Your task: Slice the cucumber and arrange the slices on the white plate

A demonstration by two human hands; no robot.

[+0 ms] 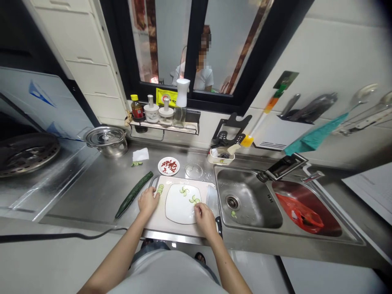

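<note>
A white square plate (180, 212) lies on the pale cutting board (157, 222). Two pinwheels of cucumber slices (184, 191) are laid out on the plate. At the plate's right edge, my right hand (206, 218) pinches a cucumber slice beside the right-hand pinwheel; the fingers partly hide it. My left hand (149, 203) rests over the board's left edge with its fingers apart, just below a row of cucumber slices (160, 188). Left of it, a whole cucumber (134, 195) lies on the counter. A knife (212, 197) lies along the board's right side, its black handle toward me.
Behind the board stands a small plate of chopped red pieces (169, 166). A white paper (141, 154), a lidded steel pot (107, 140) and a condiment shelf (165, 125) are farther back. The sink (249, 200) is at right. A person (203, 77) appears in the window.
</note>
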